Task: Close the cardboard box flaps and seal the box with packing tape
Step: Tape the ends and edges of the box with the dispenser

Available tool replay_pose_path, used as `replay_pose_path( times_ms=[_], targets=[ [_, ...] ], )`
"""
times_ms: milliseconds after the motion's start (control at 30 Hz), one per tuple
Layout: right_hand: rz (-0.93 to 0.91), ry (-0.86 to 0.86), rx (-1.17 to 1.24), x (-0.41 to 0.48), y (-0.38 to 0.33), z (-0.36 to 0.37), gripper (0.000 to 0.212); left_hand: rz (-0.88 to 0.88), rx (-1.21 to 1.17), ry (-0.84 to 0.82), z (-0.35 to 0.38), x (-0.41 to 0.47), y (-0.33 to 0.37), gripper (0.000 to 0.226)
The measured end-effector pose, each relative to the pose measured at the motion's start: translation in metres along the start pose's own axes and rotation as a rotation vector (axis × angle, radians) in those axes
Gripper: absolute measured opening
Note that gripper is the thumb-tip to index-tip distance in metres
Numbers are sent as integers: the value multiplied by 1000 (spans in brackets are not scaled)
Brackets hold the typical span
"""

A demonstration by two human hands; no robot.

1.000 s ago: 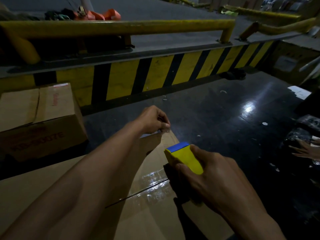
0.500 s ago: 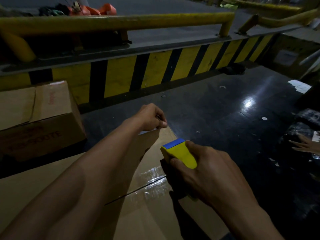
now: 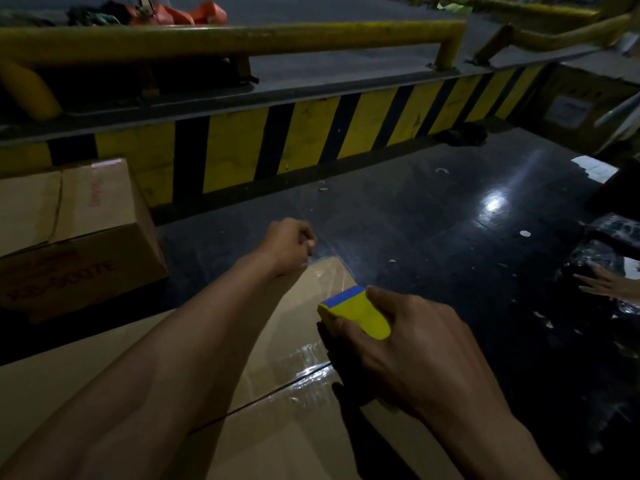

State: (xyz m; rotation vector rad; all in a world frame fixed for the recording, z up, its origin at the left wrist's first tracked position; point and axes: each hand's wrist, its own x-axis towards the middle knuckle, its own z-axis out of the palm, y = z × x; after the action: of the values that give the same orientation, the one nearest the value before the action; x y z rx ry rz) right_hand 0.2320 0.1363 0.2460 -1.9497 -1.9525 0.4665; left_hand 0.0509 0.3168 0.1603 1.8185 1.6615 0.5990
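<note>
Cardboard box (image 3: pixel 298 427) sits low and near me, filling the bottom of the view, flaps down and meeting at a dark seam that runs left to right across the top. Clear packing tape (image 3: pixel 304 368) lies glossy over that seam near the right edge, and a faint strip of it carries on toward the far corner.

My left hand (image 3: pixel 289 244) reaches out to that far corner with its fingers curled tight, pinching the tape's end against the corner; it's blurred there, so the grip detail is soft. My right hand (image 3: pixel 415 348) grips a yellow tape dispenser (image 3: pixel 356 315) with a blue front edge, fingers wrapped round it. The dispenser is over the right side of the box top, between the seam and the far corner.

A second box (image 3: pixel 79 237) with red print sits on the left, apart from mine. Dark shiny floor (image 3: pixel 433 220) is scattered with small scraps. The yellow-and-black striped curb (image 3: pixel 311 140) runs across the far side, with a yellow rail (image 3: pixel 225 38) above it. Another person's hand (image 3: pixel 609 285) is at the right edge, fingers spread.
</note>
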Motion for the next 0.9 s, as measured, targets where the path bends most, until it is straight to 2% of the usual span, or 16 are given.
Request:
replay_pose_path(
  times_ms=[100,167,233,300,400,567,900],
  targets=[
    [0,6,10,0,-1,0,64,232,68,172,-4,-15,14,15],
    [-5,9,3,0,-1,0,65,402,112,188,-3,-31,21,15],
    [-14,23,-8,-1,-2,-1,65,491,161,155,2,-47,17,16],
    [-16,21,-14,-2,-3,-2,61,469,177,116,4,-55,11,17],
    [-10,11,2,-2,-4,-1,54,336,130,56,3,-55,11,28],
    [10,43,-12,-3,-5,-1,54,200,168,-83,5,-42,12,38],
    [23,-54,-45,-10,-7,-22,58,196,307,-66,12,-49,5,47]
  ],
)
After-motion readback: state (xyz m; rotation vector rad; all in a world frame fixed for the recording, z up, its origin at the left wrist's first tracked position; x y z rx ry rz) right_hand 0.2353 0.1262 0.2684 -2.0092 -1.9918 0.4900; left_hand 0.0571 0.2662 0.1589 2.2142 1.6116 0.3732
